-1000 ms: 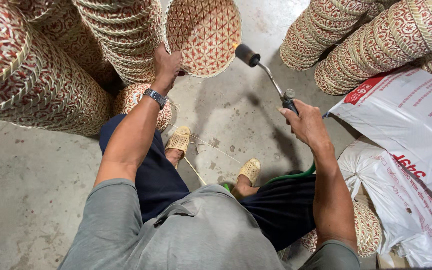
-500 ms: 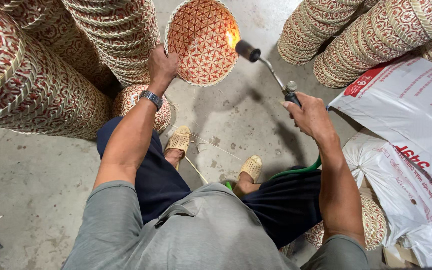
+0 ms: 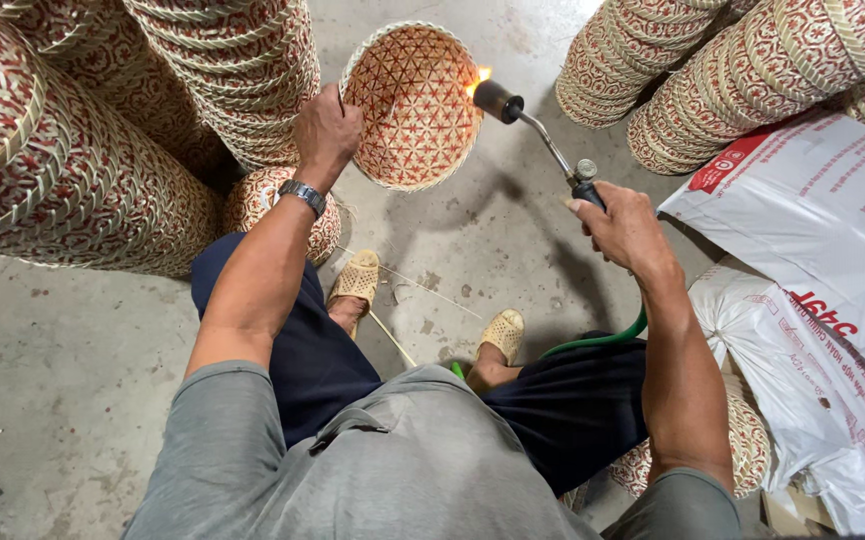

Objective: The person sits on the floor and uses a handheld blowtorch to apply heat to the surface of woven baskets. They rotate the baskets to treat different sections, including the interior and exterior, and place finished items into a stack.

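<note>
While the person sits over a bare grey concrete floor (image 3: 63, 330), the left hand (image 3: 325, 128) is closed on the rim of a round, shallow woven basket in red and natural straw (image 3: 408, 115), holding it up off the floor with its open inside tilted toward the wearer. A metal wristwatch (image 3: 302, 195) sits on that wrist. The right hand (image 3: 621, 225) is wrapped tight around the handle of a gas torch with a thin bent metal tube and dark burner head (image 3: 513, 112). A small orange flame (image 3: 479, 76) shows at the burner head, right against the basket's upper right rim. A green hose (image 3: 603, 338) runs from below the right hand across the lap.

Both feet, in woven tan slippers (image 3: 358, 282), rest on the floor under the basket. Tall stacks of like red-and-straw baskets (image 3: 93, 130) lie on their sides to the left, close beside the left hand; further stacks (image 3: 743, 70) lie at upper right, well apart from the torch. White printed plastic sacks (image 3: 813, 260) lie at the right, just beside the right forearm. One more basket (image 3: 283, 200) sits on the floor under the left wrist.
</note>
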